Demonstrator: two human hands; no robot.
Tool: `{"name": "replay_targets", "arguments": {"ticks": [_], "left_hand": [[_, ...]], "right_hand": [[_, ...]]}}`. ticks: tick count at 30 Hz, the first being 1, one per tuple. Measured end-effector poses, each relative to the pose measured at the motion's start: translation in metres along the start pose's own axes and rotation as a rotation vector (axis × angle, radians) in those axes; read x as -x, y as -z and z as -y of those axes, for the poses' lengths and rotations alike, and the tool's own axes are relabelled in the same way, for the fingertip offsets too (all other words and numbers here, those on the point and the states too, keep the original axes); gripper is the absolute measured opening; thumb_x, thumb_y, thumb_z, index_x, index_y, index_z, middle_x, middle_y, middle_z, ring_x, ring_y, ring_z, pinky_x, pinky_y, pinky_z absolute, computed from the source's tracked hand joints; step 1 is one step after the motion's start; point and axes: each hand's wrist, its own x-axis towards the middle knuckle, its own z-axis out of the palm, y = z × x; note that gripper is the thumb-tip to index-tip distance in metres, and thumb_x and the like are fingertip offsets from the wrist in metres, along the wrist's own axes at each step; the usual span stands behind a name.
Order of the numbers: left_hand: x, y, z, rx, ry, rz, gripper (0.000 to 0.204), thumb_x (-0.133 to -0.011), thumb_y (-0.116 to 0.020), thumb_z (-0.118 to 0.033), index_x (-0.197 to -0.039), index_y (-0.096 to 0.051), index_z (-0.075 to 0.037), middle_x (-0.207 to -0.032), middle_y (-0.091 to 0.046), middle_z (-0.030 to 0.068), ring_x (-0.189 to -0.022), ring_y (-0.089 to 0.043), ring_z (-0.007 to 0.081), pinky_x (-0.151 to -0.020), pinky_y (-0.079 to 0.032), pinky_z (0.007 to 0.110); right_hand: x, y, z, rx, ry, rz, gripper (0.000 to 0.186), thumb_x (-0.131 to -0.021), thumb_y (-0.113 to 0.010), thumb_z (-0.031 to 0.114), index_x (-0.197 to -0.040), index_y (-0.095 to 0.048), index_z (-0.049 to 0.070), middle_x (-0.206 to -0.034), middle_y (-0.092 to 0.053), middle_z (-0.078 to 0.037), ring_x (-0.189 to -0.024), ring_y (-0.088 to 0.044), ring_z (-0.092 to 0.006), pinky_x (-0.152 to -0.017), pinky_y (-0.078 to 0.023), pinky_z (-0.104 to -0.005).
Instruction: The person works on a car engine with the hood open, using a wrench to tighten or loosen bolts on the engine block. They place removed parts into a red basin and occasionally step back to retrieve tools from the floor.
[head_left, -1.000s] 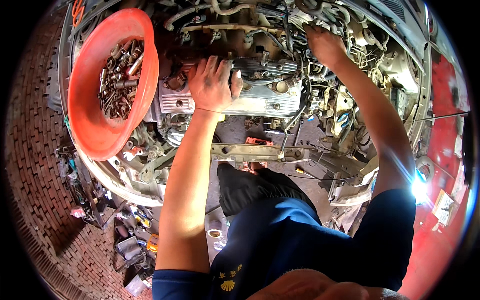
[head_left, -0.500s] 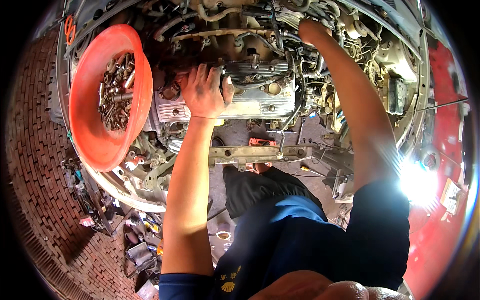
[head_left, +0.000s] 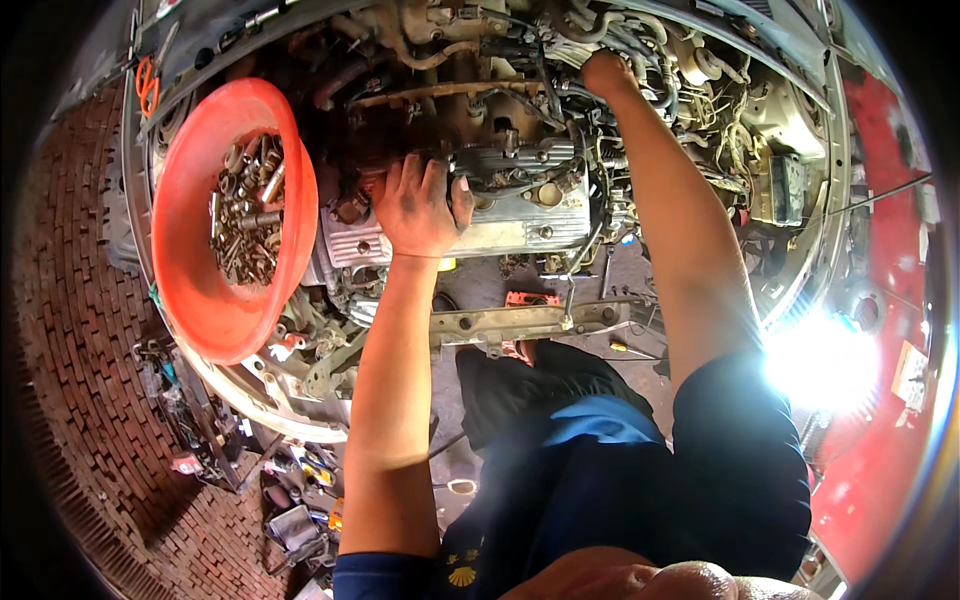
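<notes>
My left hand [head_left: 418, 212], its fingers smudged dark, lies open on the left part of the ribbed metal valve cover [head_left: 480, 235] of a car engine. The thumb stands apart from the fingers. My right arm stretches to the far side of the engine bay. There my right hand [head_left: 608, 76] is curled among hoses and wires [head_left: 655, 65], next to a ribbed pale part. Its fingertips are hidden, and I cannot make out what they grip.
A red plastic basin [head_left: 180, 270] full of sockets and bolts [head_left: 247, 210] tilts at the left of the bay. The front crossmember [head_left: 540, 320] runs between my legs and the engine. A bright lamp [head_left: 825, 365] glares at right. Tools [head_left: 295, 515] lie on the floor at lower left.
The whole view has shifted slightly, so the engine and basin appear lower. My left hand stays on the valve cover. My right hand remains among the hoses, showing more of its back.
</notes>
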Motion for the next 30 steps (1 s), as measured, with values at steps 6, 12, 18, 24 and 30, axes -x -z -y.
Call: {"name": "replay_targets", "arguments": {"ticks": [6,12,18,24,30], "left_hand": [[-0.003,0.001,-0.007,-0.010,0.029,0.028,0.032,-0.079,-0.064,-0.035,-0.090,-0.066,-0.006,-0.095,-0.064,0.0144,-0.083,-0.060,0.0358,-0.069,-0.047,0.048],[0.008,0.011,0.007,-0.080,0.048,-0.002,0.031,-0.084,-0.060,-0.035,-0.089,-0.065,-0.005,-0.091,-0.061,0.0158,-0.083,-0.059,0.0379,-0.075,-0.046,0.050],[-0.003,-0.007,-0.014,-0.025,0.043,0.014,0.032,-0.087,-0.056,-0.036,-0.094,-0.067,-0.006,-0.091,-0.061,0.0168,-0.084,-0.059,0.0387,-0.079,-0.046,0.051],[-0.004,-0.007,-0.017,-0.034,0.040,0.050,0.032,-0.087,-0.056,-0.036,-0.088,-0.064,-0.005,-0.093,-0.061,0.0182,-0.083,-0.059,0.0390,-0.078,-0.045,0.051],[-0.003,0.005,-0.013,-0.033,0.020,-0.018,0.029,-0.090,-0.054,-0.032,-0.099,-0.068,-0.008,-0.098,-0.064,0.0164,-0.087,-0.060,0.0400,-0.080,-0.046,0.051]], "right_hand": [[0.002,-0.008,-0.008,-0.272,-0.160,-0.167,0.042,-0.098,-0.049,0.020,-0.133,-0.064,0.001,-0.142,-0.058,-0.028,-0.130,-0.059,-0.0440,-0.107,-0.052,-0.0476],[0.020,-0.008,0.027,-0.259,0.026,-0.213,0.038,-0.093,-0.052,0.016,-0.119,-0.068,-0.006,-0.128,-0.066,-0.030,-0.121,-0.065,-0.0436,-0.105,-0.052,-0.0459],[-0.006,-0.001,-0.009,-0.165,-0.133,0.032,0.040,-0.094,-0.054,0.016,-0.128,-0.068,0.000,-0.141,-0.061,-0.026,-0.130,-0.061,-0.0394,-0.109,-0.051,-0.0429],[0.038,0.013,-0.020,-0.037,0.024,-0.010,0.031,-0.096,-0.060,0.016,-0.122,-0.070,0.002,-0.129,-0.067,-0.024,-0.117,-0.068,-0.0366,-0.098,-0.057,-0.0422],[0.192,0.027,0.004,-0.491,0.448,-0.625,0.032,-0.101,-0.059,0.021,-0.123,-0.064,-0.002,-0.119,-0.069,-0.026,-0.107,-0.068,-0.0436,-0.093,-0.056,-0.0494]]}}
